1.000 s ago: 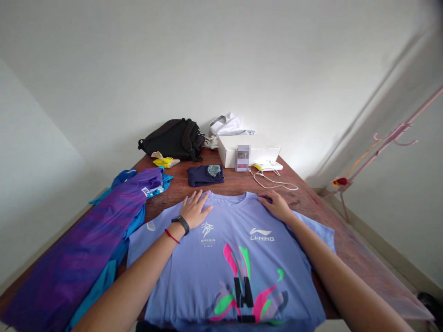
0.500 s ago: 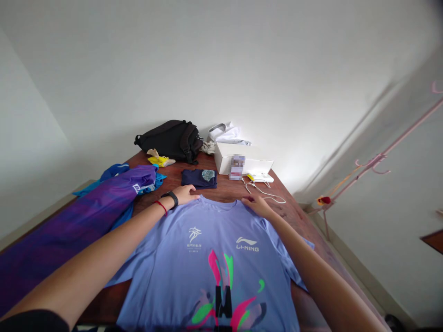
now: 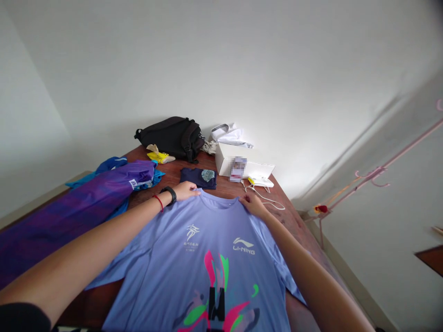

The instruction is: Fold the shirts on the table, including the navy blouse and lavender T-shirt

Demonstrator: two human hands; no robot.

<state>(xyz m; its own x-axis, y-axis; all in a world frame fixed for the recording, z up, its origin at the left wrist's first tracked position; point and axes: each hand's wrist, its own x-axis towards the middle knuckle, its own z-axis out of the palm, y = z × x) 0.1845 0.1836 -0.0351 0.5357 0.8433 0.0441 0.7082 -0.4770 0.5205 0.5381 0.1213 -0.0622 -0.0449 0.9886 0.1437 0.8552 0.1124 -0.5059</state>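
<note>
Across the reddish-brown wooden table [image 3: 171,174] lies a periwinkle short-sleeved fabric T-shirt [image 3: 218,230] printed "LI-NING" in white. The left hand [image 3: 187,189] and right hand [image 3: 253,203] pinch its shoulders beside the collar [image 3: 220,206], fingers closed on cloth; smaller chest lettering [image 3: 191,245] is illegible.

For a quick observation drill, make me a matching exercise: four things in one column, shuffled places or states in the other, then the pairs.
Things
1. Left hand
2. Right hand
3. Navy cloth
4. Black bag

Places or states
A. Just behind the yellow packet
B. Beside the collar of the lilac shirt, on the LI-NING logo side
C. Folded, with a pale print showing
D. Holding the shirt, black band at its wrist

Pairs: 1-D, 2-B, 3-C, 4-A
</note>
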